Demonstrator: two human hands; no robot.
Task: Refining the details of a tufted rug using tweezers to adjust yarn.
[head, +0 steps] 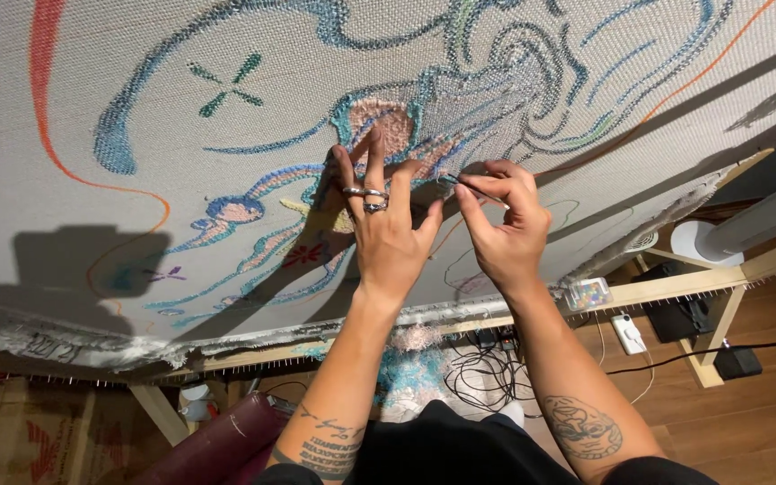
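The left hand (386,224) is raised with its fingers spread wide and its fingertips pressed against the stretched canvas (92,108); it holds nothing, and two silver rings sit on its middle fingers. Just to the right of it, the right hand (500,224) is closed in a pinch: thumb and forefinger grip a thin dark tool (471,186), which looks like a needle or a small hook. The tool's long axis runs from lower right to upper left, and its tip points up-left, meeting the canvas right beside the left hand's thumb.

The canvas is a pale woven cloth filling the upper part of the view, worked with blue, teal and pink yarn shapes and thin orange lines. The tool's tip rests at the lower edge of the pink and teal patch near the cloth's middle. Below the canvas runs its wooden frame (675,287), set with small nails along the edge. A small clear box (588,293) sits on that frame, to the right of the hands. Beneath the frame, black cables (487,368) lie tangled on the wooden floor (765,422).
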